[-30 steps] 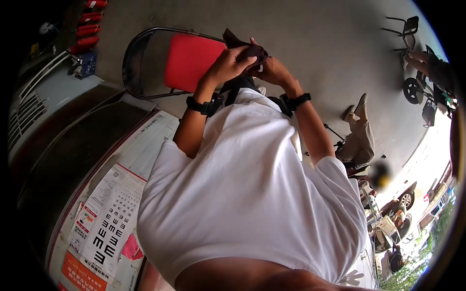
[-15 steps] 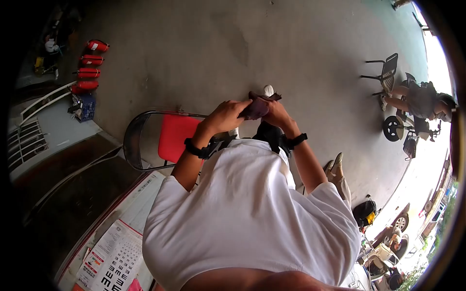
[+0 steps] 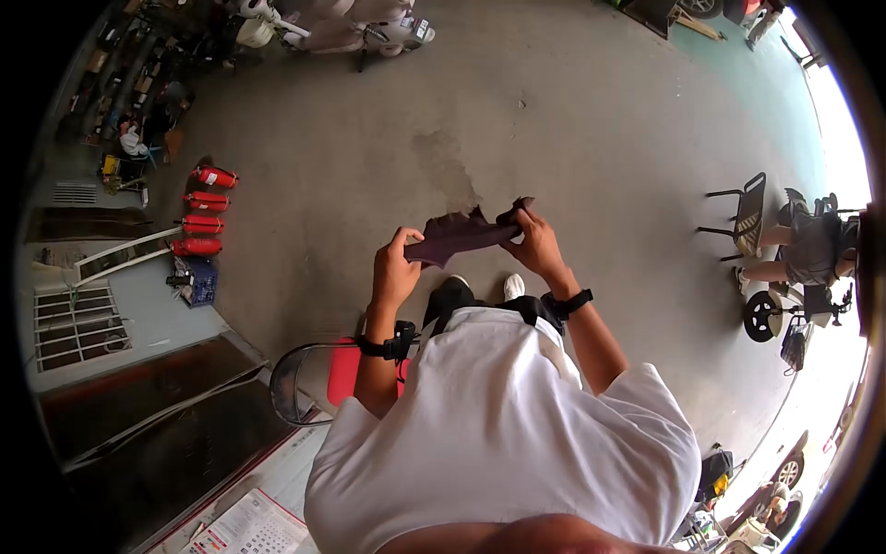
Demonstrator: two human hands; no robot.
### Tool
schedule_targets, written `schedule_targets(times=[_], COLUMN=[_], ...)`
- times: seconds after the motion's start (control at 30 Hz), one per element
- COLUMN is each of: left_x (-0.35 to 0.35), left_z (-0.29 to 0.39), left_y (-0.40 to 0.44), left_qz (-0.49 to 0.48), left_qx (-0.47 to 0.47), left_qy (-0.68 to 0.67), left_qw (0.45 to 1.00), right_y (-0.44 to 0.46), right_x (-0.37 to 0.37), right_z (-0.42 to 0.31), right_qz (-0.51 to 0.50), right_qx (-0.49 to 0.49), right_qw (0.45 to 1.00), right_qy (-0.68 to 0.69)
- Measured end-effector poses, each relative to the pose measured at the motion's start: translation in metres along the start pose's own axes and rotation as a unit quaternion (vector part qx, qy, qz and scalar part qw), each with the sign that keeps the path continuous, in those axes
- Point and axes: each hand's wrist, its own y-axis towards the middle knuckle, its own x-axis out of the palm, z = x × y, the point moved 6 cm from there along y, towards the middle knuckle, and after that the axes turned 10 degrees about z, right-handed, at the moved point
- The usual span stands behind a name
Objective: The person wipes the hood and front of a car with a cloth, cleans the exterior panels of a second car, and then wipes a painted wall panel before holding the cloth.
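Observation:
A dark maroon cloth with ragged edges (image 3: 461,238) hangs stretched between my hands, out in front of my body. My left hand (image 3: 399,268) pinches its left end between thumb and fingers. At the other end, my right hand (image 3: 537,244) grips a bunched part, and a folded tip sticks up above the fingers. The cloth's middle is spread fairly flat, with a pointed flap hanging below it. Each wrist wears a black band.
A red-seated chair (image 3: 343,371) stands close to my left arm. Several red fire extinguishers (image 3: 205,201) stand further left near a blue crate (image 3: 199,282). On the right, a person (image 3: 812,242) sits by a metal chair (image 3: 746,217). A scooter (image 3: 346,26) is parked at the far side.
My hands have moved apart, drawing the crumpled cloth out between them. They now reach further from my body. The view has tilted up, showing more floor and the scooter.

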Motion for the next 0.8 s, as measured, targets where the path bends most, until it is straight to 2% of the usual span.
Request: schedule_targets(times=[0.03, 0.1, 0.17, 0.23, 0.27, 0.3, 0.33, 0.37, 0.4, 0.43, 0.47, 0.5, 0.57, 0.6, 0.63, 0.7, 0.73, 0.8], left_x=[0.002, 0.002, 0.006, 0.012, 0.018, 0.024, 0.034, 0.044, 0.071, 0.071, 0.082, 0.084, 0.077, 0.074, 0.068, 0.065, 0.064, 0.066], left_z=[-0.01, -0.028, -0.06, -0.086, -0.108, -0.118, -0.138, -0.156, -0.189, -0.188, -0.171, -0.152, -0.138, -0.13, -0.125, -0.116, -0.118, -0.124], left_y=[0.012, 0.045, 0.082, 0.12, 0.135, 0.15, 0.167, 0.188, 0.195, 0.203, 0.221, 0.249, 0.296, 0.318, 0.338, 0.378, 0.401, 0.444], left_qz=[0.013, 0.062, 0.084, 0.051, -0.01, -0.014, -0.102, -0.183, -0.287, -0.29, -0.294, -0.289, -0.301, -0.28, -0.258, -0.239, -0.196, -0.127], left_qx=[-0.026, -0.073, -0.068, -0.013, -0.033, -0.041, -0.119, -0.19, -0.287, -0.293, -0.251, -0.197, -0.043, -0.002, 0.007, 0.016, 0.0, -0.007], left_qy=[0.019, -0.01, -0.029, 0.041, 0.115, 0.108, 0.135, 0.157, -0.021, -0.028, -0.206, -0.377, -0.321, -0.367, -0.406, -0.444, -0.449, -0.46], left_qw=[0.999, 0.995, 0.994, 0.998, 0.993, 0.993, 0.978, 0.952, 0.914, 0.911, 0.899, 0.858, 0.897, 0.887, 0.877, 0.863, 0.872, 0.879], right_y=[0.015, 0.05, 0.086, 0.125, 0.147, 0.166, 0.19, 0.208, 0.224, 0.241, 0.255, 0.274, 0.299, 0.313, 0.327, 0.357, 0.376, 0.415], right_x=[0.003, 0.022, 0.033, 0.043, 0.048, 0.057, 0.062, 0.069, 0.069, 0.071, 0.074, 0.077, 0.08, 0.082, 0.084, 0.077, 0.078, 0.074], right_z=[-0.003, -0.003, -0.013, -0.021, -0.019, -0.014, -0.018, -0.018, -0.03, -0.04, -0.043, -0.046, -0.038, -0.023, -0.004, 0.033, 0.041, 0.062], right_qz=[0.006, 0.032, 0.02, -0.002, -0.031, -0.061, -0.062, -0.066, -0.058, -0.049, -0.058, -0.057, -0.01, -0.003, 0.032, 0.09, 0.088, 0.174], right_qx=[0.013, -0.062, -0.089, -0.076, -0.026, 0.03, -0.025, -0.023, -0.037, -0.051, -0.057, -0.064, 0.031, 0.064, 0.067, 0.093, 0.096, 0.128], right_qw=[1.0, 0.998, 0.995, 0.997, 0.996, 0.99, 0.988, 0.989, 0.984, 0.978, 0.974, 0.974, 0.972, 0.977, 0.981, 0.99, 0.99, 0.976], right_qy=[-0.026, -0.001, 0.027, 0.031, 0.075, 0.12, 0.137, 0.131, 0.162, 0.194, 0.214, 0.208, 0.235, 0.203, 0.181, 0.048, 0.048, 0.016])
